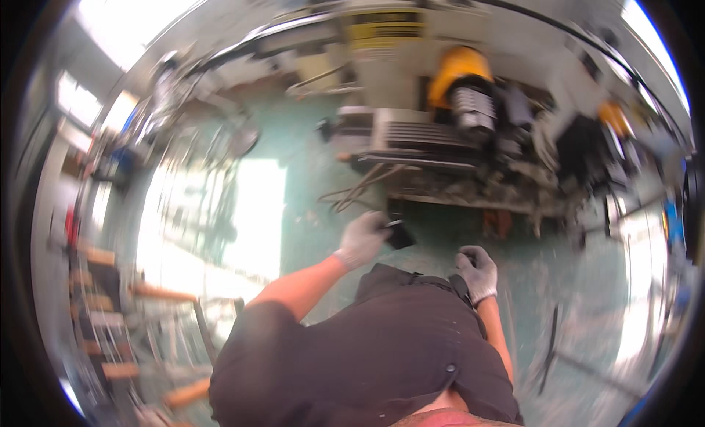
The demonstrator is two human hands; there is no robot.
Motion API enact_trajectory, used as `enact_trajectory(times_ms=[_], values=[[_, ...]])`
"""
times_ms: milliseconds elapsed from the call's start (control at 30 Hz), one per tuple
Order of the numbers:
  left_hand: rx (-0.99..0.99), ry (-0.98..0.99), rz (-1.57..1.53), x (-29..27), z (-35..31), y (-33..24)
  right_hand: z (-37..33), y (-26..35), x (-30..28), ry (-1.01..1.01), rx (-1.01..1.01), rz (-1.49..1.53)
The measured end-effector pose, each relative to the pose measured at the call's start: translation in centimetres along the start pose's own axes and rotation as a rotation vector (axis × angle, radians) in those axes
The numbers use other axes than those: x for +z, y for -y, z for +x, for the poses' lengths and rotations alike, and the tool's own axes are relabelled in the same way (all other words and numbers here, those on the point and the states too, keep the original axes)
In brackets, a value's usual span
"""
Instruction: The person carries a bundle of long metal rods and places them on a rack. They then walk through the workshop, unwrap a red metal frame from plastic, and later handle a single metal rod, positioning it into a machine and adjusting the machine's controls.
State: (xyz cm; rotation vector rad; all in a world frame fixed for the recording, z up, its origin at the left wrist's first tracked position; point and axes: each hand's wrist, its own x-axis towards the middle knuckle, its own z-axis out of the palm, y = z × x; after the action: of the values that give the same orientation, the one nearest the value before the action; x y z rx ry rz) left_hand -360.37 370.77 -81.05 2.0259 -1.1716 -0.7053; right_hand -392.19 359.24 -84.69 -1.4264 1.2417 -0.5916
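My left hand (363, 240), in a pale knitted glove, is closed on the edge of a small black flat rectangular object (400, 235). It is held out in front of my waist, above the green floor; blur hides what kind of thing it is. By my right hip is my right hand (478, 272), gloved the same way, with its fingers curled in. Whether anything lies inside those fingers cannot be made out. Dark clothing (367, 339) covers my body between the two arms.
Ahead stands a machine with a grey slatted bed (422, 137) and a yellow-orange motor housing (461, 71). A bent rod or cable (360, 188) juts out at its near side. Wooden-edged racks (110, 317) stand at the left, and a thin metal frame (558, 353) at the right.
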Motion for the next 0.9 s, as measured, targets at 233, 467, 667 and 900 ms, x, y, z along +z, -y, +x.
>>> enact_trajectory(times_ms=[233,467,667,900], values=[[0.15,-0.095,-0.687,6.2,-1.9,-7.1,2.1,4.5,1.9,0.607,0.501,1.008],[-0.156,0.123,-0.576,3.1,-7.1,-9.5,5.5,1.6,3.6,0.361,0.277,1.114],[-0.247,0.24,-1.105,3.6,-13.3,-2.1,0.4,6.6,9.2,0.396,0.099,0.7],[-0.172,0.206,-1.058,0.1,-16.8,3.8,-5.4,8.5,16.4,0.373,-0.155,0.19]])
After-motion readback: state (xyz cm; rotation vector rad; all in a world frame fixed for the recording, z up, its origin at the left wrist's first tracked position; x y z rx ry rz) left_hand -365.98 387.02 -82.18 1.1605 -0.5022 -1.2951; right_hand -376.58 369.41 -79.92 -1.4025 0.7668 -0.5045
